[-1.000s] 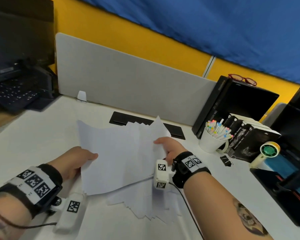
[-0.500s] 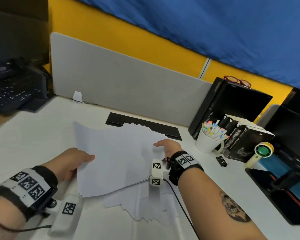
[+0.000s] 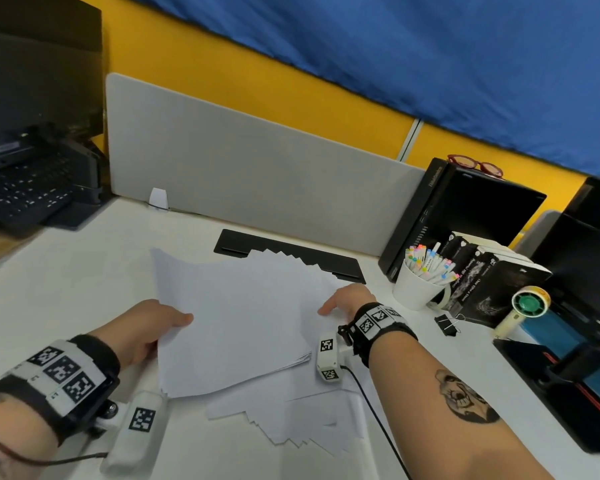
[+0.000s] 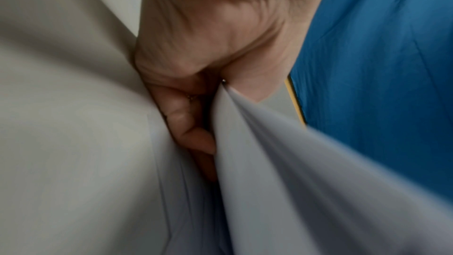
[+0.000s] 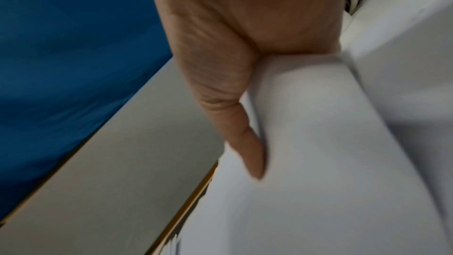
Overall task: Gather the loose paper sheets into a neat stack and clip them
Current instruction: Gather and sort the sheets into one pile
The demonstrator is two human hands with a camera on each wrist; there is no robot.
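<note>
While both hands grip it, the fanned bundle of white paper sheets (image 3: pixel 236 317) sits mid-frame above the white desk (image 3: pixel 66 271): left hand (image 3: pixel 146 327) pinching its left edge, right hand (image 3: pixel 347 301) clasping its right edge; a small black binder clip (image 3: pixel 445 323) lies at right.

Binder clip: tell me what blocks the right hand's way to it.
Nothing visible. The binder clip lies on bare desk just right of the right hand, with the cup behind it. That hand is gripping the paper, though.
</note>
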